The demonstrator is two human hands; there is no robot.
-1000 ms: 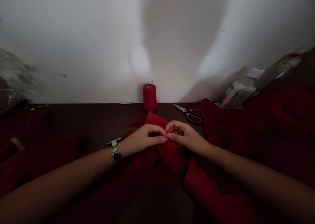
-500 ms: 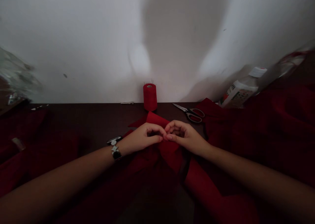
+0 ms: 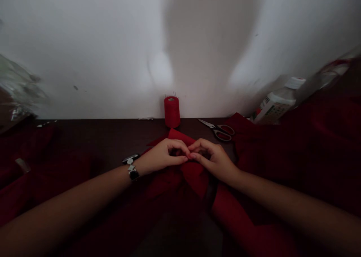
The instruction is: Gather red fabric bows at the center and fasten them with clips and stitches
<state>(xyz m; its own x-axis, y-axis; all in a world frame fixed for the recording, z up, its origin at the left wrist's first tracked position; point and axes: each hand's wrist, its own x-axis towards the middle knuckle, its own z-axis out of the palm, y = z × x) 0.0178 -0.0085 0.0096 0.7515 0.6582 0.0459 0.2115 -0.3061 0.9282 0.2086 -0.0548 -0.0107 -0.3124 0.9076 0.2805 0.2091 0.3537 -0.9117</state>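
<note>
Red fabric [image 3: 194,176] lies in folds on the dark table beneath both hands. My left hand [image 3: 172,152], with a bracelet on its wrist, is closed in a pinch on the fabric. Thumb and forefinger of my right hand [image 3: 210,157] are pinched at the same spot, fingertips touching those of the left. Anything small between the fingertips, such as a needle or thread, is too dim to make out. Just beyond the hands stands a cone of red thread [image 3: 172,113], with several thin needles or pins sticking up from its top.
Scissors [image 3: 218,130] lie right of the thread, blades toward the wall [image 3: 113,53]. A bottle with a white cap [image 3: 275,102] leans at the right, near more dark red cloth [image 3: 282,155]. Clear plastic [image 3: 21,87] is at far left. A small pale item [image 3: 146,118] lies by the wall.
The fingers of my right hand have shifted slightly and curl differently, still meeting the left fingertips. The left hand and the fabric are almost unmoved.
</note>
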